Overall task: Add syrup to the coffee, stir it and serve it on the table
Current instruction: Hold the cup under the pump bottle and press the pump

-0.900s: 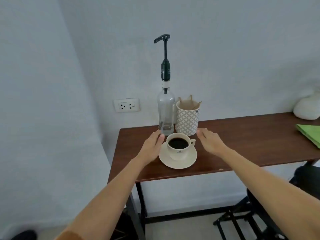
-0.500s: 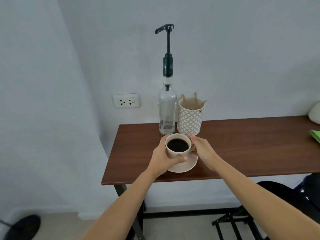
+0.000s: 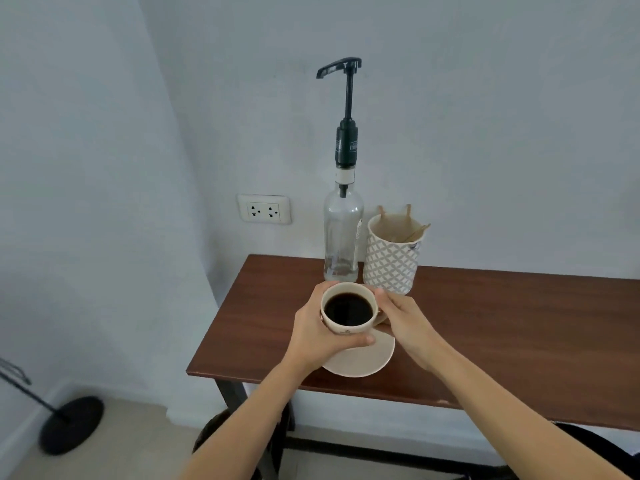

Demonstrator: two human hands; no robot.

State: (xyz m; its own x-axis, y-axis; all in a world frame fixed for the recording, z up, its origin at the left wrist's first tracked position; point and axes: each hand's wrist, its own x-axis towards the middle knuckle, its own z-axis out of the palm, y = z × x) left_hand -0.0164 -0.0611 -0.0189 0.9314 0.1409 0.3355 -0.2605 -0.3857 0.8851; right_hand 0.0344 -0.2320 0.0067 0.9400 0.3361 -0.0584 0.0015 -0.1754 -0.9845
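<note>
A cream cup of black coffee (image 3: 348,311) is lifted just above its cream saucer (image 3: 360,360), which lies on the dark wooden table (image 3: 502,323). My left hand (image 3: 317,332) wraps the cup's left side, thumb across its front. My right hand (image 3: 405,322) grips the cup's right side, where the handle is hidden. Behind the cup stands a clear glass syrup bottle (image 3: 343,233) with a tall black pump (image 3: 341,65), its spout pointing left. A patterned white holder (image 3: 391,259) with wooden stir sticks (image 3: 410,232) stands to the bottle's right.
The table backs onto a white wall with a double socket (image 3: 264,208). A black round stand base (image 3: 71,424) sits on the floor at the left. A dark chair edge (image 3: 602,445) shows under the table at the right.
Both hands went from hovering open beside the cup to closing on it, and the cup has come up slightly off the saucer. The camera has moved closer and to the left.
</note>
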